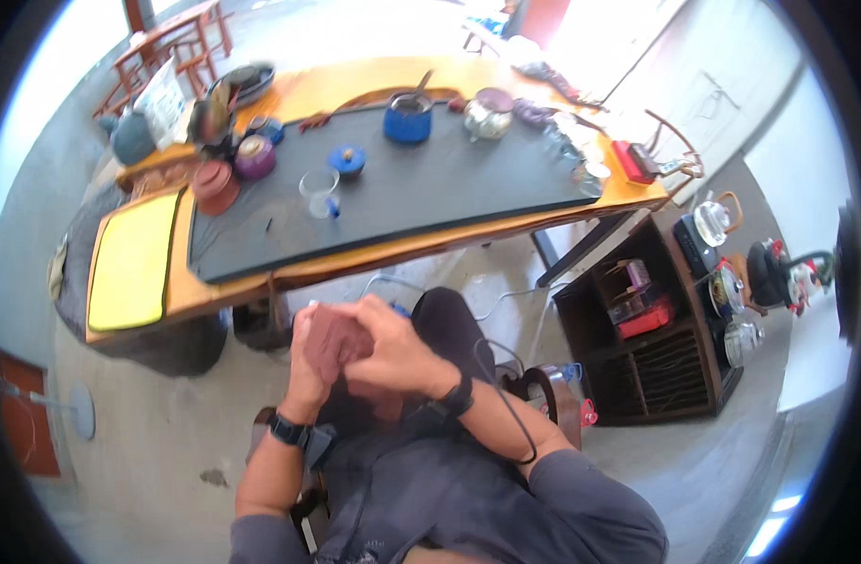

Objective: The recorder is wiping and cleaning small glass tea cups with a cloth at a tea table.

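A reddish-brown clay-coloured object (331, 343), perhaps a lump or a small pot, is held in front of my chest, short of the table edge. My left hand (305, 356) grips it from its left side. My right hand (395, 347) bends over its right side, with the fingers against it. The fingers hide part of the object, so its full shape cannot be told. Beyond my hands, the dark tea tray (402, 190) lies on the wooden table. On it stand a clear glass vessel (319, 183), a small blue lidded pot (348, 161) and a blue pot (407, 120) with a handle or utensil sticking up.
A yellow mat (134, 261) covers the table's left end, near a brown-red lidded jar (215, 186) and a purple jar (254, 156). A silvery round pot (488, 114) stands at the back. To the right is a dark wooden cabinet (712, 352) with glass kettles on top. A cable hangs by my right arm.
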Tool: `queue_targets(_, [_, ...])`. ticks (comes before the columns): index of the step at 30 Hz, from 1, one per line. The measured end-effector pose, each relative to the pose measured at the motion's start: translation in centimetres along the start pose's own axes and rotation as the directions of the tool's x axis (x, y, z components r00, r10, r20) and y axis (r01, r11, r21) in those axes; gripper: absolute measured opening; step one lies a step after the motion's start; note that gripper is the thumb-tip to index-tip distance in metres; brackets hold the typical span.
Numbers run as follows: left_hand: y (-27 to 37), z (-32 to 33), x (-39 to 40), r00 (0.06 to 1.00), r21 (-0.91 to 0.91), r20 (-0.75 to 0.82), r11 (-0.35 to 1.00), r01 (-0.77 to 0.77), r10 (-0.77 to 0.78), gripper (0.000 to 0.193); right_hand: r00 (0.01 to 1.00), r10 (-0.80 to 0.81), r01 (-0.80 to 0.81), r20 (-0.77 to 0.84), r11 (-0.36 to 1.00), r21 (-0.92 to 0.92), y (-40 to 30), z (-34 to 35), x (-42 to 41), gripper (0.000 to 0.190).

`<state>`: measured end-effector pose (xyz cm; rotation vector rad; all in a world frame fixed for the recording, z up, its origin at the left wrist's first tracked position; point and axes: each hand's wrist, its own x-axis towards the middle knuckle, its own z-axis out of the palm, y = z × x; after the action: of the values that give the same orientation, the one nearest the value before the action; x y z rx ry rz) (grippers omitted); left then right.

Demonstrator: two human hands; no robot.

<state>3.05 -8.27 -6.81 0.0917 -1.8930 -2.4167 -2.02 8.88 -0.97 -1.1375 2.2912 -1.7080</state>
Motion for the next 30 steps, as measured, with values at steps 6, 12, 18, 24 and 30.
queue_targets(6, [-0.3,0.9,-0.1,0.945,0.071,0.139,0.948,-0.309,0.297,0.073,0.903,0.422,-0.395,0.078,0.746,0.537,0.9,0.0,0.6,0.049])
queue_targets(12, [-0.2,0.9,0.3,0.968,0.000,0.011,0.968,-0.252,0.252,0.054,0.933,0.358,-0.326,-0.048,0.891,0.317,2.1,0.9,-0.2,0.049])
queue_targets(18, [-0.5,-1.4,1.1,0.984,0.003,0.164,0.997,-0.073,0.072,0.067,0.992,0.118,-0.115,-0.053,0.992,0.044,1.7,0.2,-0.9,0.036])
queue_targets(24, [1.7,1.4,0.4,0.986,-0.186,0.124,0.973,0.137,-0.115,0.077,0.962,0.256,-0.272,0.091,0.921,0.280,2.8,-2.5,-2.4,0.029])
queue_targets(30, [5.3,4.2,2.8,0.962,0.145,0.265,0.983,-0.112,0.070,0.071,0.910,0.391,-0.185,-0.134,0.675,0.714,4.9,-5.5,-3.6,0.020])
